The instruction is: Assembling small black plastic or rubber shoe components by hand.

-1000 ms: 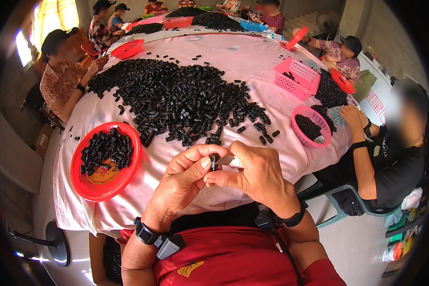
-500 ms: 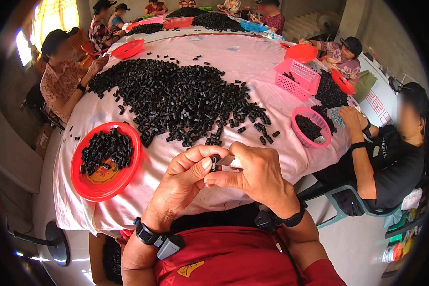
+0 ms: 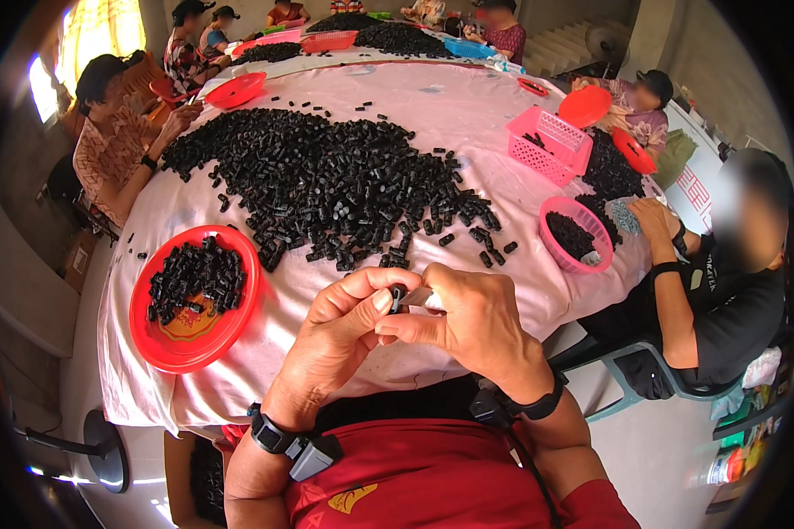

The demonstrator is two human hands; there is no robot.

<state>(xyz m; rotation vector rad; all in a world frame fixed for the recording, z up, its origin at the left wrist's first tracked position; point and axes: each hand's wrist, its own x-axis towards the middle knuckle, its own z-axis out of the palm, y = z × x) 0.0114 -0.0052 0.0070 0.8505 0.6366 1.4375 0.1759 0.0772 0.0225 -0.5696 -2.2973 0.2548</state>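
Observation:
Just past the table's near edge, my left hand (image 3: 348,309) pinches a small black cylindrical piece (image 3: 398,301) upright between thumb and fingers. My right hand (image 3: 485,317) is closed around a thin blade (image 3: 417,298) with a white wrapping, most of it hidden by the fingers. The blade's end meets the side of the black piece, and the right thumb rests close under it. Beyond both hands spreads a large heap of similar black pieces (image 3: 326,181). To the left, a red plastic basin (image 3: 161,342) holds more of them.
A pink cloth covers the table (image 3: 476,106). At the right stand a pink rectangular basket (image 3: 551,166) and a round pink basket (image 3: 607,231). One co-worker (image 3: 723,304) sits close on my right, another (image 3: 106,172) on the left. A box (image 3: 178,476) is below the table.
My hands, the black piece and the blade stay almost in place. Across the table at the right, a red lid-like basin has shifted right, and the near right co-worker's head has moved slightly.

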